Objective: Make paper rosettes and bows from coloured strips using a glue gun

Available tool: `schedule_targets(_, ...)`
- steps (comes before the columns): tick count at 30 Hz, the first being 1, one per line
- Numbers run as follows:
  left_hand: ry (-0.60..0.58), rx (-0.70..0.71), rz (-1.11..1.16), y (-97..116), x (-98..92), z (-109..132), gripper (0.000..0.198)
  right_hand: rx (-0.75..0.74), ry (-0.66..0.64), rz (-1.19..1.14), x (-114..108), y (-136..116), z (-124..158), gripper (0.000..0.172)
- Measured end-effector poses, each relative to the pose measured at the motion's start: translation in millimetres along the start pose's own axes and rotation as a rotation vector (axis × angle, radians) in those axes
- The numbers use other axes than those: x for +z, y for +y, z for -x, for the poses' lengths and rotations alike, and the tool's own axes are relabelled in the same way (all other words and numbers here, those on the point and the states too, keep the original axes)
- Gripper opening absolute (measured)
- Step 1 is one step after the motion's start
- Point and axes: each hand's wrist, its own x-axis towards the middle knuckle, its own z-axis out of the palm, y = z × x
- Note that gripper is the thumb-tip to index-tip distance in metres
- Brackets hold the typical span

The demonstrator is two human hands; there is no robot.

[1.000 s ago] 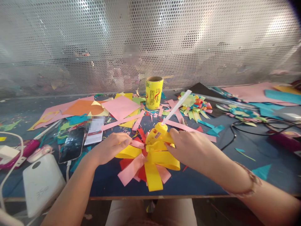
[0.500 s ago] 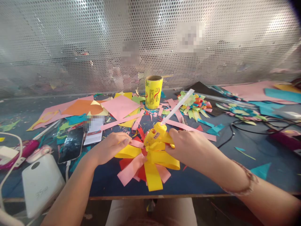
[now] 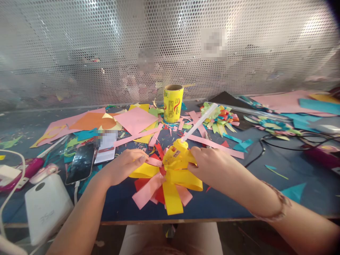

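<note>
A flower of looped yellow, pink and red paper strips (image 3: 173, 196) lies near the table's front edge. My right hand (image 3: 203, 159) is wrapped round the handle of a yellow glue gun (image 3: 174, 154), whose nozzle end is over the flower's centre. From its back a clear glue stick (image 3: 200, 121) sticks up to the right. My left hand (image 3: 127, 164) is at the flower's left side, its fingers pressed on a pink strip (image 3: 154, 162).
Behind stands a yellow cardboard tube (image 3: 173, 104). Finished paper flowers (image 3: 219, 118) and a black cable (image 3: 261, 150) are at the right. Two phones (image 3: 81, 164), a white power bank (image 3: 47, 209) and coloured paper (image 3: 136, 120) occupy the left.
The glue gun has shifted very slightly in my right hand's grip, its glue stick leaning a little lower. My left hand stays where it was.
</note>
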Motion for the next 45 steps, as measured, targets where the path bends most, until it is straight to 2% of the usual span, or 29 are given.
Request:
schedule_targets(6, -0.010, 0.020, -0.021, -1, 0.3, -1, 0.061, 0.078, -0.019, -0.056, -8, -2, -1, 0.025)
schedule_targets(11, -0.017, 0.033, 0.010, 0, 0.0, 0, 0.059, 0.052, 0.079, 0.005, 7, -2, 1, 0.029)
schedule_targets(16, -0.007, 0.030, 0.029, -1, 0.2, 1, 0.056, 0.121, 0.188, 0.043, 16, -2, 0, 0.034)
schedule_targets(20, 0.043, 0.037, 0.020, -6, -0.2, 3, 0.055, 0.125, 0.138, 0.016, 7, -3, 0, 0.032)
schedule_targets(24, 0.121, 0.007, -0.022, -2, -1.2, 9, 0.052, 0.087, 0.133, -0.009, 0, -4, 6, 0.028)
schedule_targets(29, 0.319, -0.007, -0.241, 19, 6.7, 29, 0.033, -0.101, 0.170, 0.065, 0, -4, 15, 0.020)
schedule_targets(33, 0.383, 0.101, -0.384, 31, 21.7, 50, 0.022, -0.162, 0.251, 0.111, 5, -6, 16, 0.017)
schedule_targets(39, 0.551, 0.199, -0.581, 24, 35.8, 72, 0.025, -0.173, 0.288, 0.160, 12, -9, 11, 0.017)
schedule_targets(45, 0.593, 0.238, -0.593, 21, 40.3, 81, 0.024, -0.190, 0.304, 0.175, 12, -10, 16, 0.016)
